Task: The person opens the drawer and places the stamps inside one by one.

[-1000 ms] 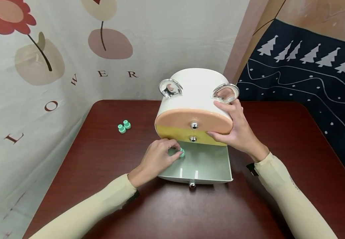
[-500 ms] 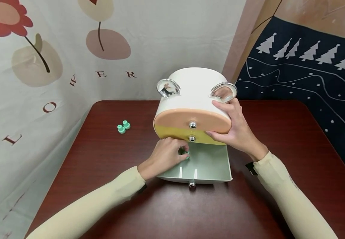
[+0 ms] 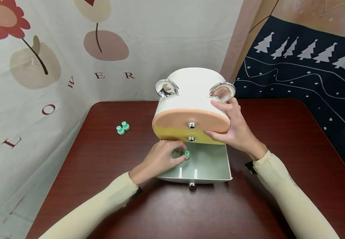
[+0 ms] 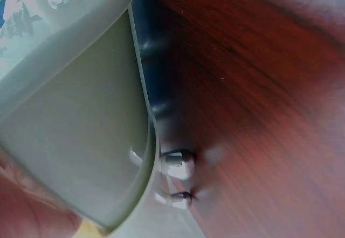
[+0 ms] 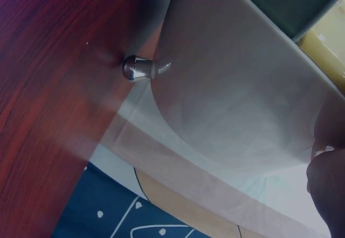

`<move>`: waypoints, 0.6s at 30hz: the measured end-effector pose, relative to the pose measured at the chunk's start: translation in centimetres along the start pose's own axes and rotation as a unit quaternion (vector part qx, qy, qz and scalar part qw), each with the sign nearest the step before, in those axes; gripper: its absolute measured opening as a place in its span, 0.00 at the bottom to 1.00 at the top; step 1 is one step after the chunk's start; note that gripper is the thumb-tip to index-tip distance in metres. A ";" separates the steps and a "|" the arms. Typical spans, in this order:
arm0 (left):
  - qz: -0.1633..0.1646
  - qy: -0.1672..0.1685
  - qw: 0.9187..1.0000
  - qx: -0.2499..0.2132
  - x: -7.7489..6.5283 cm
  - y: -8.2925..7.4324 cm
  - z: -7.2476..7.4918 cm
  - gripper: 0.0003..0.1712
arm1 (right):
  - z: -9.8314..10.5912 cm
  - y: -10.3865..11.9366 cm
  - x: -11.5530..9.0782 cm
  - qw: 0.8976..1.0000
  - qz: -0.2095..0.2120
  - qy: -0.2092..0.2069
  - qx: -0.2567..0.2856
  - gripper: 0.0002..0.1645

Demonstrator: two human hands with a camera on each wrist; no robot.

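Observation:
A small white drawer cabinet (image 3: 194,86) with two chrome ear shapes stands on the table, its orange upper drawer (image 3: 172,119) and yellow middle drawer (image 3: 169,132) closed. The pale green bottom drawer (image 3: 209,166) is pulled out towards me. Inside it, my left hand (image 3: 163,157) has a small mint-green stepped peg (image 3: 186,154) between thumb and index fingertips. My right hand (image 3: 238,129) grips the cabinet's right side, thumb on the front and fingers on the white shell. In the left wrist view, part of a hand (image 4: 32,211) shows at the drawer's edge; the peg is out of sight there.
Two matching mint-green pegs (image 3: 123,127) stand side by side on the dark red table (image 3: 109,159), left of the cabinet. A chrome knob (image 3: 192,185) sticks out from the bottom drawer's front. Printed cloth (image 3: 148,43) hangs behind the table.
My left hand carried the peg slightly right in the bottom drawer, then shifted a little back left, leaving more of the peg visible. The right hand keeps its hold on the cabinet.

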State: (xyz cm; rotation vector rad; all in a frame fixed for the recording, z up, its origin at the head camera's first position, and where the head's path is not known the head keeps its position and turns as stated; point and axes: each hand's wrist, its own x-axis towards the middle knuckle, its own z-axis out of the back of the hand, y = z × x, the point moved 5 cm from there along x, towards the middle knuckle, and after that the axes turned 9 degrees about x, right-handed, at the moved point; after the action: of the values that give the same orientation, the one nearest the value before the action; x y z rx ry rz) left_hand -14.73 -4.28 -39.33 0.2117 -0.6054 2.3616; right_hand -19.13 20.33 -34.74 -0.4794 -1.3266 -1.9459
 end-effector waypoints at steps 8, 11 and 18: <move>-0.083 -0.145 0.986 -0.016 -3.0 1.7 2.8 0.08 | 0.0 0.4 0.0 1.000 0.020 -0.004 -0.005 0.56; -0.070 -0.181 0.979 -0.062 -4.0 3.1 3.7 0.11 | -0.2 0.4 0.0 1.000 0.012 -0.005 -0.001 0.56; -0.026 -0.276 0.956 -0.097 -5.3 7.0 5.7 0.14 | 0.0 0.3 0.1 1.000 0.006 -0.001 -0.003 0.57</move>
State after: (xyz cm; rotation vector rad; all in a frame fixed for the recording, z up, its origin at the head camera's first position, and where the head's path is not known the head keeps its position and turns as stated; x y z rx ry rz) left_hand -15.41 -14.69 -38.56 0.8042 -1.0712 2.1683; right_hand -18.99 20.22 -34.51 -0.4918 -1.3174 -1.9394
